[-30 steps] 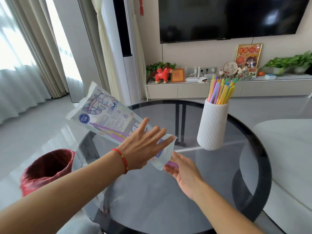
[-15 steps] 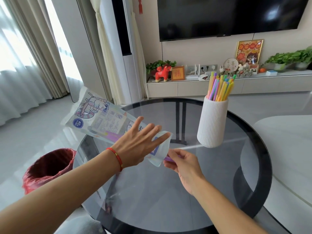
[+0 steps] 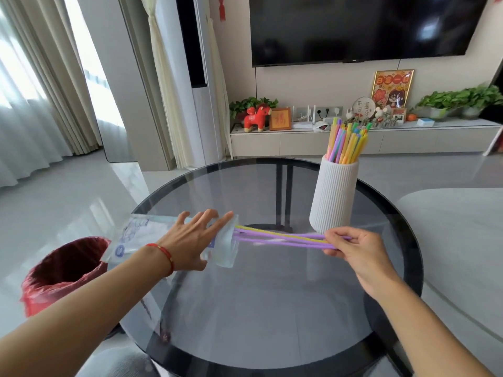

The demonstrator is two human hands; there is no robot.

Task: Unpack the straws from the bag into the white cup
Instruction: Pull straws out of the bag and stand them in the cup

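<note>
My left hand (image 3: 194,239) grips the clear printed straw bag (image 3: 136,235) near its open mouth and holds it roughly level over the left side of the glass table. A few purple and yellow straws (image 3: 277,236) stretch from the bag's mouth to my right hand (image 3: 352,244), which pinches their far ends. The ribbed white cup (image 3: 333,198) stands just behind my right hand and holds several colourful straws (image 3: 345,144) upright.
The round dark glass table (image 3: 272,308) with a black rim fills the foreground. A red-lined bin (image 3: 58,270) sits on the floor at the left. A pale sofa or seat (image 3: 462,240) lies to the right, and a TV cabinet stands at the back.
My right hand closed on the straw ends at the bag's mouth and pulled them out to the right. The bag has dropped from tilted upward to about level.
</note>
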